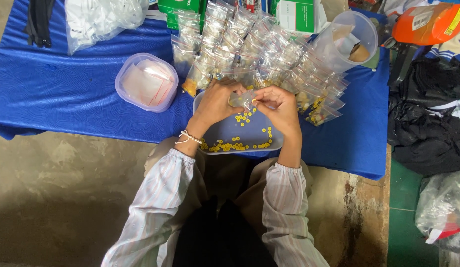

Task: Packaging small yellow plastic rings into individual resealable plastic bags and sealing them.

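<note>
Nearest, we see our striped sleeves [156,207] over bare concrete floor [57,193], which lies open on our left side right up to the table's front edge. Our lap sits against that edge, where the blue cloth [67,89] hangs down.

Just past the edge rests the tray [225,129], its near rim almost level with the cloth's border. Yellow beads [235,146] lie along that near rim and scatter toward the middle. Above the tray's far half, our left hand [217,101] and right hand [279,106] meet: the fingers of both are pinched narrow on one small clear bag [242,99], held between them, off the tray. A bead bracelet [189,137] circles the left wrist.

To the left of the hands stands a round tub [147,81] holding flat packets, with a wide bare stretch of cloth beyond it out to the left border. To the right, filled bags [319,106] crowd close to the right hand, leaving little room there. Farther off, more rows of bags [250,44] fan across the middle, a clear jug [348,39] stands at their right, a sack of white pieces [101,20] lies at far left, and green boxes [294,15] line the far edge. Dark clothes [427,118] pile past the table's right end.
</note>
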